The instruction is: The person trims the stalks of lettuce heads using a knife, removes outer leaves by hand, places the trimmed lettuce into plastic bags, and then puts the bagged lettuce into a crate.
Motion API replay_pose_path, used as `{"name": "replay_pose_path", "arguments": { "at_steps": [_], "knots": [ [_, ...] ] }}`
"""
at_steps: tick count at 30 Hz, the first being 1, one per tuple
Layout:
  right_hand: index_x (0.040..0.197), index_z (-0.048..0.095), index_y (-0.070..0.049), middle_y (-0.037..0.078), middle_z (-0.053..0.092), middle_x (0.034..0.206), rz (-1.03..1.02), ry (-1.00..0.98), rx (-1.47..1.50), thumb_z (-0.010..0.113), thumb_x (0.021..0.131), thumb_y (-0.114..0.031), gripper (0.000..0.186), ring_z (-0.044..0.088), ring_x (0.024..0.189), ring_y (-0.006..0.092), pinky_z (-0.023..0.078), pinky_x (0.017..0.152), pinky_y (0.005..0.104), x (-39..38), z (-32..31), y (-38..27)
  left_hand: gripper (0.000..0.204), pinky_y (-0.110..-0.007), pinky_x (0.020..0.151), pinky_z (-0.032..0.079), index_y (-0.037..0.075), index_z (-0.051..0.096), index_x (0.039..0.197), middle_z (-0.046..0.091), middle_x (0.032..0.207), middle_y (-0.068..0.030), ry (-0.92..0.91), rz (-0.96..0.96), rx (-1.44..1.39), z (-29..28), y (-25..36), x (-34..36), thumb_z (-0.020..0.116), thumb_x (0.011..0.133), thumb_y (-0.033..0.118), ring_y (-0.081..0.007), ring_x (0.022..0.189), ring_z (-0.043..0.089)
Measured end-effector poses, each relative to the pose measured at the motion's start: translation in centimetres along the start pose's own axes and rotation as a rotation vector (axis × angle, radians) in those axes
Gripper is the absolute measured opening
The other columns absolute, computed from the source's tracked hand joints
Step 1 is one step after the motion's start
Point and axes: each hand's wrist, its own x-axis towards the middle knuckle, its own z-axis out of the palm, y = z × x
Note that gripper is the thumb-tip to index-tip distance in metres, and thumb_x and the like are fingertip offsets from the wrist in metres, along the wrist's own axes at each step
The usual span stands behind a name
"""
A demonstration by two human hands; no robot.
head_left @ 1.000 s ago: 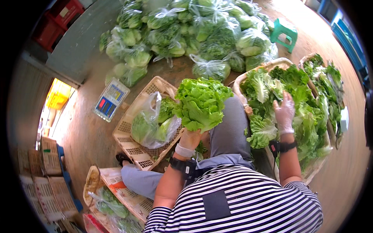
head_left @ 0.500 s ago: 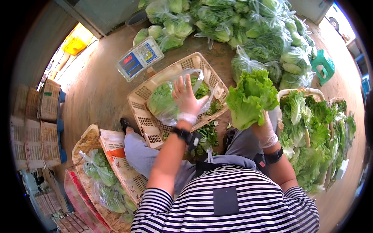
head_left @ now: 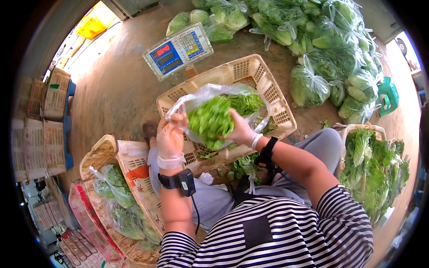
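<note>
A clear plastic bag (head_left: pixel 195 95) stands with its mouth spread in a beige plastic crate (head_left: pixel 282 105) in front of me. My left hand (head_left: pixel 171 136), in a thin clear glove, pinches the bag's left edge with curled fingers. My right hand (head_left: pixel 243 132), gloved too, is closed around the base of a green leafy lettuce (head_left: pixel 210 123), slightly blurred by motion. This lettuce is over the bag's mouth, and more lettuce (head_left: pixel 245 103) lies in the bag behind it. Loose leaves are on the crate's bottom.
Beyond the crate is a scale's display (head_left: pixel 178 51). Bagged vegetables (head_left: pixel 326 53) are heaped at the far right, beside a green plastic stool (head_left: pixel 388 96). A basket of lettuce (head_left: pixel 368 165) stands at my right, a crate of bagged greens (head_left: pixel 117 196) at my left. Trimmed leaves (head_left: pixel 243 166) lie between my legs.
The right hand has carried the lettuce left from beside the crate to over the bag. My left hand, earlier spread over the bag, has moved left and closed on its edge.
</note>
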Motion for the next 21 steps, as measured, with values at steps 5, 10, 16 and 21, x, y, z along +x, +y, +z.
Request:
{"name": "replay_pose_path", "arguments": {
  "at_steps": [5, 10, 16, 21],
  "knots": [
    [0.135, 0.033, 0.003, 0.028, 0.051, 0.123, 0.278, -0.304, -0.077, 0.081, 0.063, -0.043, 0.097, 0.051, 0.116, 0.0362, 0.041, 0.098, 0.0382, 2.4, 0.5, 2.8, 0.044, -0.026, 0.08, 0.046, 0.002, 0.059, 0.118, 0.054, 0.126, -0.0141, -0.251, -0.17, 0.093, 1.4, 2.4, -1.8, 0.058, 0.074, 0.005, -0.0151, 0.09, 0.057],
    [0.117, 0.051, -0.01, 0.018, 0.054, 0.111, -0.126, -0.33, -0.588, 0.07, 0.071, -0.024, 0.052, 0.056, 0.099, 0.0345, 0.046, 0.083, 0.0415, 3.6, 4.7, 1.0, 0.051, -0.026, 0.091, 0.042, 0.003, 0.058, 0.122, 0.031, 0.141, -0.0037, -0.298, -0.032, 0.312, 3.1, 1.1, -3.2, 0.066, 0.072, 0.0, -0.013, 0.111, 0.048],
    [0.139, 0.04, -0.023, 0.017, 0.059, 0.114, -0.043, -1.155, -0.797, 0.068, 0.073, -0.02, 0.071, 0.056, 0.109, 0.0353, 0.047, 0.088, 0.0434, 7.8, 7.6, 0.3, 0.044, -0.03, 0.089, 0.038, -0.002, 0.056, 0.121, 0.052, 0.102, -0.0053, -0.02, 0.29, 0.142, 0.4, 1.7, -2.3, 0.065, 0.08, 0.014, -0.0144, 0.093, 0.049],
    [0.1, 0.066, -0.012, 0.009, 0.067, 0.098, -0.149, -0.309, -0.556, 0.067, 0.072, -0.021, 0.029, 0.064, 0.088, 0.0295, 0.051, 0.076, 0.0384, 12.8, 8.4, -0.6, 0.045, -0.025, 0.065, 0.033, -0.006, 0.054, 0.121, 0.046, 0.071, 0.0032, -0.003, 0.13, 0.105, 0.6, 2.1, -2.3, 0.06, 0.084, 0.017, -0.0088, 0.064, 0.038]
  ]
}}
